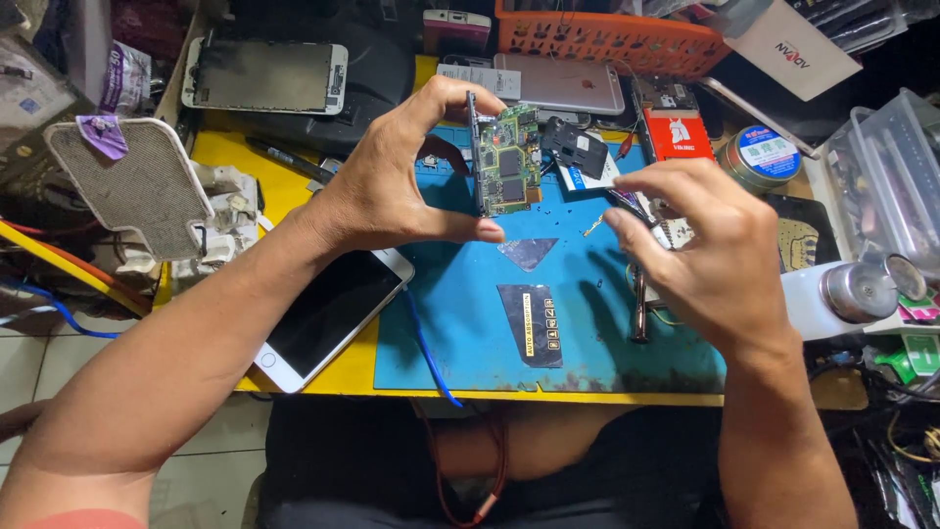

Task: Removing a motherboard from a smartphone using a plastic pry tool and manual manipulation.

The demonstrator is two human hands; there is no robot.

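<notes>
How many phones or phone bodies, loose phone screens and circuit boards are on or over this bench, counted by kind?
Phones or phone bodies: 3 (white phone, silver phone back, pink phone)
Loose phone screens: 1 (white-framed screen)
Circuit boards: 1 (green circuit board, pinched in left hand)
Total: 5

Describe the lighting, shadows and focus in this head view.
Head view: bright, even overhead light; the right hand throws soft shadows on the blue mat; the circuit board in the left hand is sharp; edges bend slightly from the wide lens.
</notes>
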